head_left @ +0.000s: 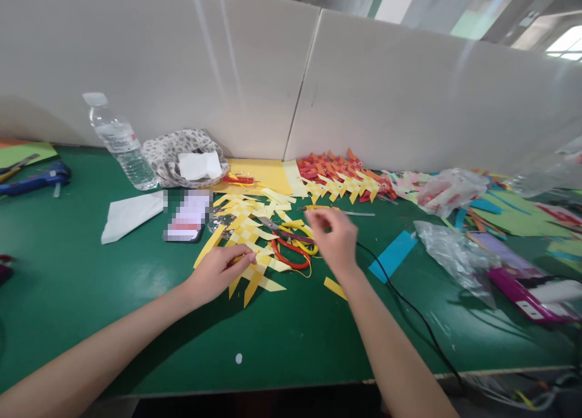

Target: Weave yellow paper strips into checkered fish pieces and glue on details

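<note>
My left hand (222, 271) is closed in a pinch over a woven piece of yellow and cream paper strips (254, 278), its fingertips on the paper. My right hand (334, 239) is raised a little to the right, fingers curled together. Anything between those fingertips is too small to make out. Between the hands lie scissors with red handles (291, 261) and a second pair with yellow handles (300, 231), partly crossing. More woven yellow paper pieces (245, 209) are piled behind my left hand. A short yellow strip (335, 288) lies beside my right forearm.
At the back left stand a water bottle (122, 145) and a patterned pouch (182, 151). A phone (188, 216) lies before them. Red-orange woven paper pieces (330, 163) line the divider. On the right are a blue strip (393, 256), plastic bag (454, 254) and black cable (421, 318).
</note>
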A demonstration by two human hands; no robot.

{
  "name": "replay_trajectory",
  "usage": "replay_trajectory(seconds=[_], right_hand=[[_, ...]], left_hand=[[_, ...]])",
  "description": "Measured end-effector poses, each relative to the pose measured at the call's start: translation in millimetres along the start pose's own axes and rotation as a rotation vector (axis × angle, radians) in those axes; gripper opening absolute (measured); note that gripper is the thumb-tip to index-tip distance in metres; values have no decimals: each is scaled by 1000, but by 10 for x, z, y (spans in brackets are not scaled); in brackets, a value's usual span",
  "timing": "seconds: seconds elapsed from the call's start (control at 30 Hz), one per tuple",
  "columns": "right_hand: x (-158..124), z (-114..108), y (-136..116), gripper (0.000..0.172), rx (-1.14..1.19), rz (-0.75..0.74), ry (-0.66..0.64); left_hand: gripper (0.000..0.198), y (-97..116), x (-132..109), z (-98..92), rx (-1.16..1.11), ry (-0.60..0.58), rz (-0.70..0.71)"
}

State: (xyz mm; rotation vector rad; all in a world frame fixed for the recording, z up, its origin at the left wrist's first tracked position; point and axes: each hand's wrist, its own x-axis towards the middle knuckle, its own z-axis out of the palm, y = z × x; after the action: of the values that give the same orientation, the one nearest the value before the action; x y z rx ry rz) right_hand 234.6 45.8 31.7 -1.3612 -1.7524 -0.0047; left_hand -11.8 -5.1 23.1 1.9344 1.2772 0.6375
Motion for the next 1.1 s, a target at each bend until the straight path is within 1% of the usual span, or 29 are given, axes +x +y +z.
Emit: replay_trajectory(seconds=[0.03, 0.07, 0.1, 0.17, 0.2, 0.27, 0.3, 0.4, 0.5, 0.57, 0.63, 0.7, 0.73, 0.77, 0.8, 0.87, 0.93, 1.0, 1.07, 1.1], right_hand=[[53, -50, 152, 28, -137, 67, 122], [98, -94, 301, 29, -250, 137, 165], [133, -129, 434, 33, -332, 213, 155], [169, -167, 622, 52, -420, 426, 4], [173, -170, 670, 59, -436, 524, -53], [167, -153, 687, 70, -450, 632, -130], [161, -137, 669, 73, -455, 642, -148], [147, -82, 584, 77, -475, 592, -181], [149, -39, 538, 71, -477, 561, -155], [164, -33, 544, 63, -446, 552, -72], [188, -50, 570, 57, -368, 526, 62], [209, -77, 596, 57, -194, 495, 177], [213, -89, 600, 61, -71, 483, 199], [209, -97, 592, 64, 63, 470, 192], [196, -99, 571, 67, 187, 447, 158], [142, -88, 489, 67, 342, 350, 53], [65, -63, 363, 62, 369, 236, -26], [-12, -39, 218, 61, 384, 148, -127], [-71, -24, 82, 57, 361, 122, -224], [-91, -20, 25, 54, 341, 120, -278]], left_hand=[[37, -4, 3, -16, -6, 12, 5], [36, -8, 5, -33, -12, 27, 13], [36, -14, 8, -49, -17, 47, 19], [37, -33, 17, -79, -26, 100, 18], [38, -45, 24, -89, -28, 130, 9], [39, -77, 40, -100, -24, 181, -10], [39, -95, 49, -100, -19, 199, -13], [37, -150, 76, -86, 13, 221, 12], [36, -193, 94, -72, 50, 233, 89], [36, -216, 105, -67, 46, 263, 139], [33, -237, 118, -66, 33, 314, 188], [30, -255, 133, -66, 32, 363, 246], [28, -261, 139, -66, 35, 385, 273], [26, -264, 143, -66, 36, 404, 292], [24, -263, 145, -66, 33, 418, 298], [22, -248, 141, -68, 8, 435, 291], [22, -220, 132, -74, -54, 423, 256], [25, -190, 127, -85, -161, 403, 179], [27, -173, 131, -101, -309, 417, 94], [26, -173, 137, -108, -381, 441, 59]])
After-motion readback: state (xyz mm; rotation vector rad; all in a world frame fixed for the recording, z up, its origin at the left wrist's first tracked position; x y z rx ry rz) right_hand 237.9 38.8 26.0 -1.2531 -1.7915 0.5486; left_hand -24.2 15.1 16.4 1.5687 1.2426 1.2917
